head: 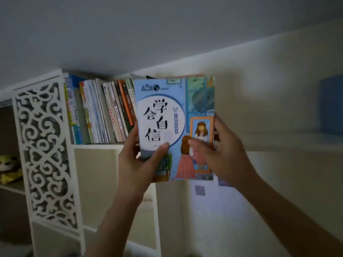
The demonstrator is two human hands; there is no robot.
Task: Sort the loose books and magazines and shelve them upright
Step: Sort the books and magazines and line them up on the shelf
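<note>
Both hands hold one blue book (174,115) upright at frame centre, cover toward cam. Left hand (138,164) grips its lower-left corner, thumb on the cover, fingers behind. Right hand (220,154) holds the right edge at approx 4 o'clock, thumb across the cover art. Book sits just right of the row of books (100,112) leaning on the top shelf (96,146), at 9 o'clock. Fretwork panel (42,149) further left; yellow toy (9,168) at the far-left edge.

blue illustrated book (174,127), white fretwork panel (44,149)
</note>
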